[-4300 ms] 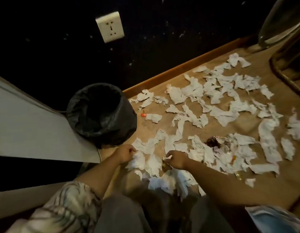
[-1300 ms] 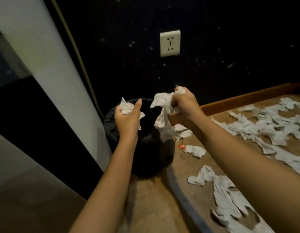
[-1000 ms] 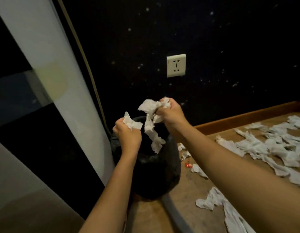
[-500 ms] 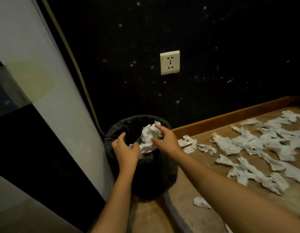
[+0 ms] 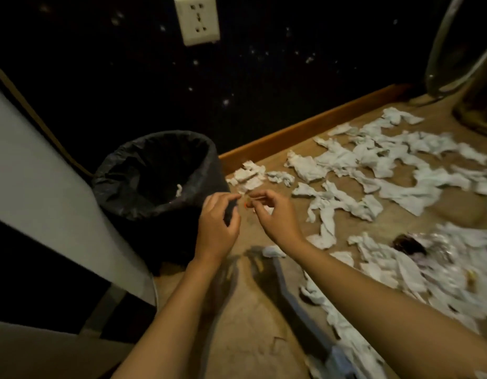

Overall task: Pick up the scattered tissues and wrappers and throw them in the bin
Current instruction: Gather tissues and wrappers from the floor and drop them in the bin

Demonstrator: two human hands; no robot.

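A black-lined bin [image 5: 209, 165] stands on the floor at left, with a bit of white tissue [image 5: 179, 189] showing deep inside. Many torn white tissues [image 5: 373, 170] lie scattered over the brown floor to the right. A dark wrapper [image 5: 407, 243] and shiny wrapper bits [image 5: 441, 251] lie among them. My left hand [image 5: 216, 228] and my right hand [image 5: 275, 217] hover close together just right of the bin, fingers loosely curled and apart, holding nothing I can make out. A tiny orange scrap [image 5: 245, 205] shows between them on the floor.
A dark wall with a white socket [image 5: 197, 19] rises behind, with a wooden skirting board [image 5: 305, 132] along its base. A white panel [image 5: 45, 203] stands left of the bin. A chair-like frame [image 5: 455, 50] occupies the top right corner.
Both hands dropped their tissue wads into the bin and drew back to the right of it, now holding nothing. The view tilted down toward the floor.
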